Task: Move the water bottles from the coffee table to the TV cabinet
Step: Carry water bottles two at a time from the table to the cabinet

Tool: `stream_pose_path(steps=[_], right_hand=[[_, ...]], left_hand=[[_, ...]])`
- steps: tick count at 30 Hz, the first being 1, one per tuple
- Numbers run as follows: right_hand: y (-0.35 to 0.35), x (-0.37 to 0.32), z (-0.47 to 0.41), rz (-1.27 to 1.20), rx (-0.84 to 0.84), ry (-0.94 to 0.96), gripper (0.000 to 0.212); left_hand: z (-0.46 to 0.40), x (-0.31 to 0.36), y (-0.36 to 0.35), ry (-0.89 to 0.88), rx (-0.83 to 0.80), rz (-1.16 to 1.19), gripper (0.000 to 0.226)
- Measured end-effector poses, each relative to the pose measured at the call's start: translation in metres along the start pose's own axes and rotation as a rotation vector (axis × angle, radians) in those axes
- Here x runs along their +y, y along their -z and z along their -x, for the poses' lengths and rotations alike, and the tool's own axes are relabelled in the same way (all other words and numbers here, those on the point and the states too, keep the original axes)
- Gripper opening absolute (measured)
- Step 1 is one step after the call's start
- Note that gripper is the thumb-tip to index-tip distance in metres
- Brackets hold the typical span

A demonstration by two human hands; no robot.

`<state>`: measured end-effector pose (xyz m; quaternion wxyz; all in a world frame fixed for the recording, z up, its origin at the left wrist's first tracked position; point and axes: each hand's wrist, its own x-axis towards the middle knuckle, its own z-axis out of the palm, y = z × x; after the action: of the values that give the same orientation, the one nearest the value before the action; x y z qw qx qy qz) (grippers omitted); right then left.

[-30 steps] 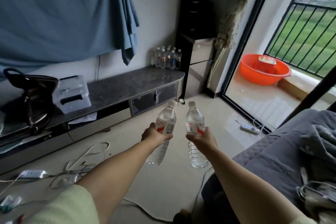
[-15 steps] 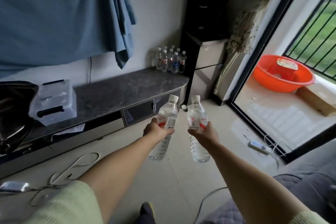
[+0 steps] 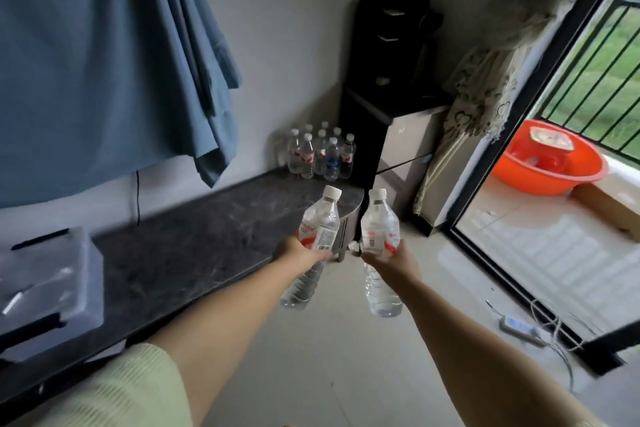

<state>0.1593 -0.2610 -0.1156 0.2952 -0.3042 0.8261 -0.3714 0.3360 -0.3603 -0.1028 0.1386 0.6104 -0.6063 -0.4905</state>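
Holding two bottles mid-body: left hand, right hand.

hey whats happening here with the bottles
A person is carrying two clear plastic water bottles with white caps, one in the left hand and one in the right hand, both held upright in the air. Ahead is the dark marble-topped TV cabinet, where a cluster of similar bottles already stands at the far end. Neither carried bottle is set down yet.
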Motion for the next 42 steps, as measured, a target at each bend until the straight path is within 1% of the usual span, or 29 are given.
stream_pose_path(steps=[3,6,10,12,14,16,17,20,22,26,28,31,35,39,42], right_hand=[[-0.02,-0.019,-0.04,-0.024,-0.018,-0.011,0.057],[-0.033,-0.029,-0.071,-0.022,-0.048,-0.039,0.057],[-0.042,-0.034,-0.113,-0.04,-0.052,-0.066,0.059],[-0.045,-0.032,-0.138,-0.064,-0.081,-0.077,0.059],[-0.046,-0.032,-0.169,-0.068,-0.11,-0.083,0.056],[-0.045,-0.036,-0.204,-0.047,-0.091,-0.085,0.054],[-0.044,-0.039,-0.224,-0.03,-0.076,-0.085,0.054],[-0.038,-0.051,-0.289,0.039,-0.084,-0.085,0.057],[-0.032,-0.06,-0.326,0.078,-0.104,-0.098,0.058],[-0.02,-0.078,-0.399,0.146,-0.128,-0.093,0.06],[-0.02,-0.082,-0.431,0.145,-0.137,-0.104,0.06],[-0.026,-0.084,-0.452,0.108,-0.162,-0.097,0.057],[-0.042,-0.079,-0.484,0.101,-0.187,-0.123,0.062],[-0.06,-0.069,-0.508,0.071,-0.216,-0.156,0.057],[-0.078,-0.061,-0.529,0.045,-0.227,-0.189,0.058]], left_hand=[[-0.05,0.015,0.019,0.019,-0.005,-0.027,0.05],[-0.083,0.026,0.024,0.047,-0.026,-0.035,0.05],[-0.126,0.035,0.019,0.063,-0.048,-0.041,0.048],[-0.146,0.04,0.012,0.08,-0.065,-0.042,0.046],[-0.172,0.047,0.003,0.097,-0.078,-0.045,0.049],[-0.202,0.06,-0.005,0.107,-0.064,-0.056,0.057],[-0.219,0.069,-0.009,0.105,-0.05,-0.069,0.057],[-0.269,0.099,-0.023,0.11,-0.014,-0.079,0.05],[-0.294,0.119,-0.03,0.149,-0.01,-0.068,0.048],[-0.338,0.151,-0.044,0.193,0.017,-0.046,0.052],[-0.36,0.159,-0.052,0.242,0.034,-0.045,0.053],[-0.384,0.158,-0.063,0.276,0.05,0.058,0.064],[-0.425,0.155,-0.081,0.321,0.082,0.155,0.076],[-0.461,0.146,-0.096,0.364,0.122,0.139,0.086],[-0.49,0.134,-0.108,0.334,0.16,0.105,0.084]])
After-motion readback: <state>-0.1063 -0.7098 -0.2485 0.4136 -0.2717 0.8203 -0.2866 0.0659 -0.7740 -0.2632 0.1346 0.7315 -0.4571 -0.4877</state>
